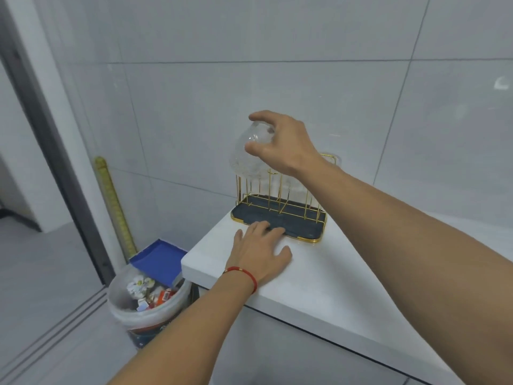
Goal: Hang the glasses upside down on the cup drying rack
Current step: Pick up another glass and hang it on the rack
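A gold wire cup drying rack [304, 202] with a dark tray base stands near the back left corner of a white counter [319, 279]. My right hand [286, 143] holds a clear textured glass [245, 157] by its base, mouth down and tilted, just above the rack's left prongs. My left hand [259, 252] lies flat on the counter with its fingertips on the front edge of the rack's tray. Another clear glass [331, 159] seems to hang at the rack's far right, mostly hidden by my right arm.
A grey tiled wall rises directly behind the rack. Below the counter's left end stands a white bin [147, 301] full of rubbish, with a blue dustpan [158, 258] and a yellow handle [111, 201] leaning beside it. A door frame runs along the left.
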